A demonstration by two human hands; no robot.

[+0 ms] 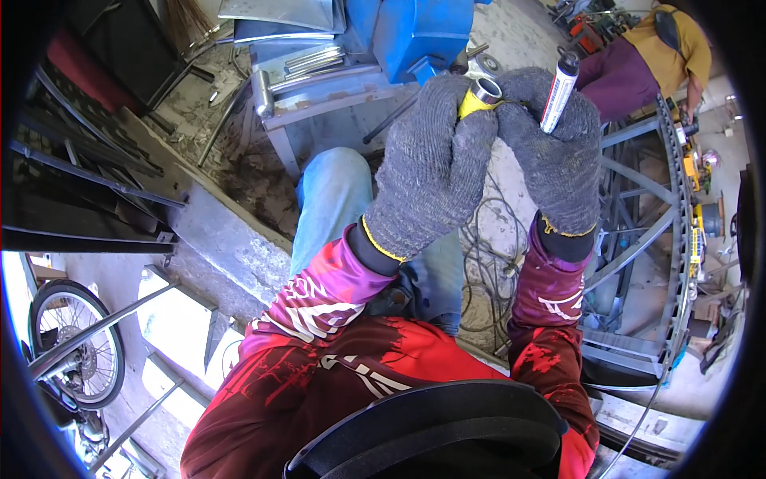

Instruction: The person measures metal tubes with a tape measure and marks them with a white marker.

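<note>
My left hand [435, 160], in a grey knit glove, is closed around a short metal tube [487, 89] whose round open end points up. A yellow strip [472, 104] lies against the tube's side under the rim, partly covered by the gloved fingers. Close beside it, my right hand [554, 152], gloved alike, grips a white marker [559, 94] with a black top that stands up, slightly tilted. The right fingertips are right at the tube and the strip's thin end.
A grey metal bench [335, 108] with a blue machine [419, 36], a hammer [262, 94] and metal rods stands ahead. Cables [495, 247] lie on the floor. A steel frame [638, 239] is at right, near another person [638, 64]. A bicycle-like wheel [77, 343] is at left.
</note>
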